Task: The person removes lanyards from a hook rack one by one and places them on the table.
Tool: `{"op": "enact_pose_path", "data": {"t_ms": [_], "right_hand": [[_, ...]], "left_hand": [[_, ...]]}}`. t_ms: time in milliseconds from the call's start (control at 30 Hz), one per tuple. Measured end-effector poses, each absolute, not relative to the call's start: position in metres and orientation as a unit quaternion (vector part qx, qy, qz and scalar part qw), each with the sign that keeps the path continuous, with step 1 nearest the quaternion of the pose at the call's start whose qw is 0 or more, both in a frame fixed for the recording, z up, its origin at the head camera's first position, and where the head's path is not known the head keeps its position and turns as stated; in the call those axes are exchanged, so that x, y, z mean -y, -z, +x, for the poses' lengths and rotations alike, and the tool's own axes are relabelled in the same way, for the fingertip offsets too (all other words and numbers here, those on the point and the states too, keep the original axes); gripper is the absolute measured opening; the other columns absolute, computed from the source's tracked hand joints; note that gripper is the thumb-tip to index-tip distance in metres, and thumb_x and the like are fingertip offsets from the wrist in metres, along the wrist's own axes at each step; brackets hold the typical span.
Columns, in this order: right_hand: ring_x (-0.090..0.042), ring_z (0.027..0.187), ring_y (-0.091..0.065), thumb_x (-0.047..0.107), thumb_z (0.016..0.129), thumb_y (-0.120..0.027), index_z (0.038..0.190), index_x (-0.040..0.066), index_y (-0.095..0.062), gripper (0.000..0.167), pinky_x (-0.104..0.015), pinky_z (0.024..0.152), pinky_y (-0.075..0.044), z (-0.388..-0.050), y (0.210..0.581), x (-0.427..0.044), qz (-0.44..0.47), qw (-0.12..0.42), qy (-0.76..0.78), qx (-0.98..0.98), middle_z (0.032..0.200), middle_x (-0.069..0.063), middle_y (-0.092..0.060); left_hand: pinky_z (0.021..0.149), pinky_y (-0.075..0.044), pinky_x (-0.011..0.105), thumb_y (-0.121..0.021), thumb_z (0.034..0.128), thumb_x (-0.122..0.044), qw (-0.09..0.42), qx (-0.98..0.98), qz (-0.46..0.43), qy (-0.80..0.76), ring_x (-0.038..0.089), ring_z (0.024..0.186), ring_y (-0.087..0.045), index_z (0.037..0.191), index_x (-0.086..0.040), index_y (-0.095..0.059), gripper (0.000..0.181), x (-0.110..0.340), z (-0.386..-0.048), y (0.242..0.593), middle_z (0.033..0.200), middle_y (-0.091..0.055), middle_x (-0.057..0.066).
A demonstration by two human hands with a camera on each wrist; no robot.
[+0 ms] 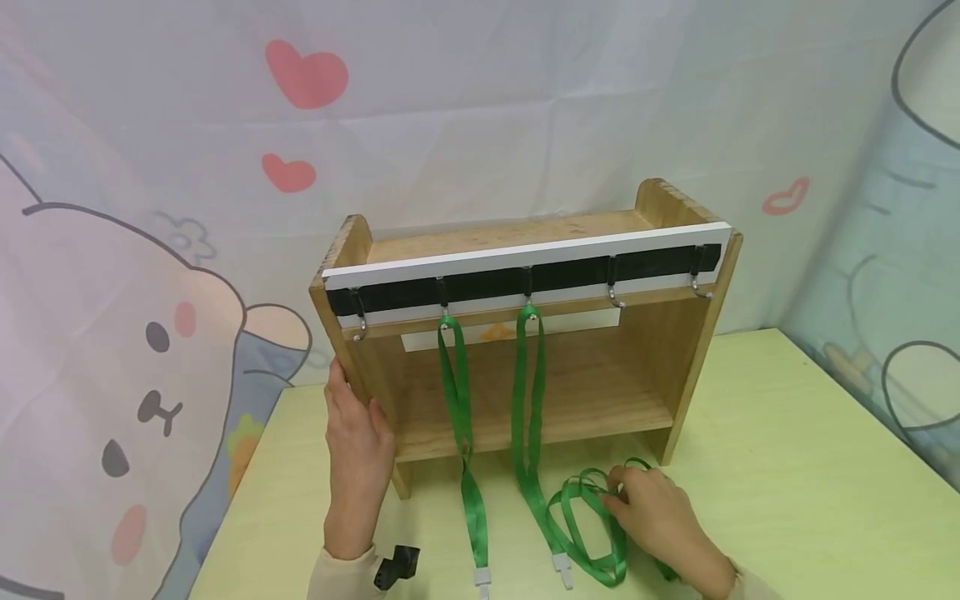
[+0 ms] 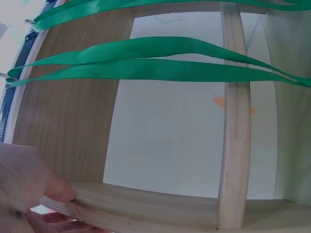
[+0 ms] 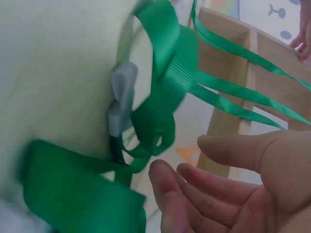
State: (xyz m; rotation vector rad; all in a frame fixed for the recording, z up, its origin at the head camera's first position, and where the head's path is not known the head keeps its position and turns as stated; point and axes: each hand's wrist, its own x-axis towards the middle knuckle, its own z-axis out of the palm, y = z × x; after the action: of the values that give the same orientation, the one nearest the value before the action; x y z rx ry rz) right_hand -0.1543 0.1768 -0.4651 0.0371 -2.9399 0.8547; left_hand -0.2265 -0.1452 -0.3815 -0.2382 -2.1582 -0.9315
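My left hand grips the left side panel of a small wooden shelf, thumb inside and fingers outside in the left wrist view. A white rail with a black strip and several metal hooks crosses the shelf's upper front. One green lanyard hangs from the second hook from the left, another green lanyard from the middle hook. My right hand is over a loose heap of green lanyards on the table. Thumb and fingers stand apart beside the ribbon in the right wrist view, nothing visible between them.
The light green table extends right of the shelf. Behind it hangs a printed cloth with hearts and a cartoon bear. Pale clips end the hanging lanyards near the table's front. A black device sits at the left wrist.
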Motion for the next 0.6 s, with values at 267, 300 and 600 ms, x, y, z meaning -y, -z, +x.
{"op": "enact_pose_path", "data": {"t_ms": [267,300,600], "right_hand": [[-0.011,0.06,-0.055,0.012,0.088,-0.077,0.094,0.007,-0.073,0.009,-0.031,0.048,-0.045,-0.154,0.449,-0.176,0.038,0.067,-0.279,0.957,0.072,0.005,-0.066],[-0.011,0.062,-0.056,0.012,0.088,-0.077,0.094,0.006,-0.074,0.009,-0.031,0.049,-0.046,-0.154,0.447,-0.176,0.043,0.072,-0.281,0.956,0.074,0.005,-0.067],[-0.005,0.06,-0.056,0.011,0.093,-0.071,0.09,0.012,-0.075,0.004,-0.025,0.053,-0.047,-0.157,0.427,-0.171,0.069,0.141,-0.316,0.936,0.077,0.005,-0.069]], "left_hand": [[0.089,-0.048,0.069,-0.053,0.0902,0.021,0.385,0.842,-0.093,0.366,0.06,0.116,-0.052,0.148,0.01,-0.022,0.066,0.147,-0.227,0.381,0.137,-0.041,0.039],[0.089,-0.048,0.068,-0.053,0.0903,0.021,0.385,0.841,-0.093,0.368,0.06,0.117,-0.052,0.148,0.009,-0.023,0.066,0.147,-0.227,0.381,0.137,-0.041,0.038],[0.088,-0.049,0.067,-0.054,0.0906,0.02,0.39,0.836,-0.091,0.375,0.059,0.118,-0.052,0.147,0.01,-0.026,0.064,0.145,-0.226,0.382,0.137,-0.043,0.038]]}}
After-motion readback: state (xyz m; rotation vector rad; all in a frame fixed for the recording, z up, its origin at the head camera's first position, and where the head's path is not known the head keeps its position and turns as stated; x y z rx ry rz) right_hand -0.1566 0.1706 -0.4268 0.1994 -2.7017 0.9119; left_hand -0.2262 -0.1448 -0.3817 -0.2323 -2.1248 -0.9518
